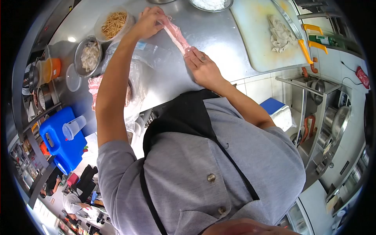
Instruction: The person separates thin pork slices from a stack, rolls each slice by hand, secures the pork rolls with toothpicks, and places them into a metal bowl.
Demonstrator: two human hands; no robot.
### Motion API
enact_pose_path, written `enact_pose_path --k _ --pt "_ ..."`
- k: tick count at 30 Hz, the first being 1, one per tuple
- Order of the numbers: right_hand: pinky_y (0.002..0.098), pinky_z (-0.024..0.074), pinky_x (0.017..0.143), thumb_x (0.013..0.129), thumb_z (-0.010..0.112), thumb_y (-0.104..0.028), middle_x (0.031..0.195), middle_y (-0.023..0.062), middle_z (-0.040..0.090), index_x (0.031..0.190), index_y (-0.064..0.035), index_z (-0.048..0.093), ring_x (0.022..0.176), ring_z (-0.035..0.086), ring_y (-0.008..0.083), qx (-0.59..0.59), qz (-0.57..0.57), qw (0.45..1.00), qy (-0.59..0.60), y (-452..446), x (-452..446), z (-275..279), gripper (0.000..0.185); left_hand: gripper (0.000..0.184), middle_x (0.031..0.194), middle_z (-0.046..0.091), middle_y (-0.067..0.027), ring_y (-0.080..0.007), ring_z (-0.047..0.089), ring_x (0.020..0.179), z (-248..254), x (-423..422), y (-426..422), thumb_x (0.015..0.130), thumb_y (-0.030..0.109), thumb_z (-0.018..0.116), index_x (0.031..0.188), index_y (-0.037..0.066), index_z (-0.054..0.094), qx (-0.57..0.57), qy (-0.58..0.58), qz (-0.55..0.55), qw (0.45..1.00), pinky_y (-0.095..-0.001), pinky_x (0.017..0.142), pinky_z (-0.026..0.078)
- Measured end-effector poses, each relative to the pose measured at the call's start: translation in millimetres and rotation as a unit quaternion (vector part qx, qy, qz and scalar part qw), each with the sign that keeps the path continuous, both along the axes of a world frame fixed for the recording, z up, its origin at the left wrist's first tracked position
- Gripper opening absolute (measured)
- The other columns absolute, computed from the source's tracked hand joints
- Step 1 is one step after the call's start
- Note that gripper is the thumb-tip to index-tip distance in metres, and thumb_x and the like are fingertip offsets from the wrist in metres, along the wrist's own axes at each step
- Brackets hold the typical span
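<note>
A long strip of raw bacon (177, 36) stretches diagonally over the metal table between my two hands. My left hand (150, 23) pinches its upper end. The lower end is held by the fingertips of my right hand (203, 68), which are pressed together. Left of my left hand stands a clear tub of wooden sticks (114, 26). A metal bowl with pale, shrimp-like pieces (90, 56) is beside it. More raw bacon (94, 87) lies partly behind my left forearm, next to a clear plastic bag (136, 80).
At the right, a cutting board (254, 51) holds a crumpled cloth (280, 34) and a yellow-handled knife (304, 51). A bowl of white powder (210, 4) stands at the top. Lower left are a clear lid (73, 78), a blue container (58, 133) and other people (72, 203).
</note>
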State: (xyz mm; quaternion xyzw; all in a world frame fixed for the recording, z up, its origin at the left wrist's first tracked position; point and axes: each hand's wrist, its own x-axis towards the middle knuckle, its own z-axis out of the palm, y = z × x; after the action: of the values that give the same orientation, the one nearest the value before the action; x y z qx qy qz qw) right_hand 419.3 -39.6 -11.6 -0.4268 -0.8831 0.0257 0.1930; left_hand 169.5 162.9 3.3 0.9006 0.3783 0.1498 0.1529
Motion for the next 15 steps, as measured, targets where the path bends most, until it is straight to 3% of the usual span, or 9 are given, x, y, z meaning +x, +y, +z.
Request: enact_pose_path --k 5,7,10,13,15 --pt "0.0454 0.0458 0.108 0.082 0.057 -0.004 0.135 0.0227 0.061 0.126 0.0069 0.062 0.133 0.054 0.0366 -0.01 0.004 1.0 0.005 0 1 -1 0.046 0.015 0.111 0.064 -0.0079 -0.0318 0.053 0.112 -4 5 14 0.082 0.018 0.07 0.095 0.014 0.076 0.017 -0.045 -0.032 0.998 -0.0471 0.098 0.039" --pt "0.0464 0.0465 0.107 0.084 0.056 -0.007 0.134 0.0234 0.061 0.124 0.0073 0.062 0.132 0.054 0.0375 -0.003 0.008 1.0 0.006 1 2 -1 0.042 0.02 0.109 0.066 -0.0127 -0.0362 0.056 0.109 4 25 16 0.085 0.024 0.071 0.097 0.008 0.073 0.008 0.034 0.065 0.997 -0.0471 0.099 0.042" --pt "0.0475 0.0467 0.106 0.087 0.055 -0.01 0.134 0.0238 0.06 0.122 0.0076 0.062 0.131 0.054 0.0384 0.001 0.008 1.0 0.012 0 1 -3 0.04 0.028 0.105 0.066 -0.0148 -0.0368 0.057 0.108 -15 42 22 0.085 0.031 0.07 0.097 0.006 0.073 0.077 0.112 0.089 0.987 -0.0478 0.098 0.043" --pt "0.0475 0.046 0.107 0.086 0.055 -0.009 0.134 0.0233 0.06 0.123 0.0074 0.062 0.131 0.054 0.0384 0.001 0.003 1.0 0.021 0 1 -2 0.04 0.025 0.107 0.067 -0.0132 -0.0362 0.055 0.109 -19 57 31 0.084 0.029 0.07 0.095 0.006 0.073 0.044 0.205 0.123 0.97 -0.0474 0.096 0.043" --pt "0.0475 0.0456 0.107 0.086 0.055 -0.009 0.135 0.0232 0.059 0.123 0.0072 0.061 0.131 0.054 0.0384 0.0 0.001 1.0 0.028 -1 1 -2 0.04 0.024 0.106 0.067 -0.0122 -0.0353 0.055 0.109 -10 59 28 0.084 0.028 0.069 0.094 0.007 0.073 0.008 0.172 0.115 0.978 -0.0466 0.096 0.043"
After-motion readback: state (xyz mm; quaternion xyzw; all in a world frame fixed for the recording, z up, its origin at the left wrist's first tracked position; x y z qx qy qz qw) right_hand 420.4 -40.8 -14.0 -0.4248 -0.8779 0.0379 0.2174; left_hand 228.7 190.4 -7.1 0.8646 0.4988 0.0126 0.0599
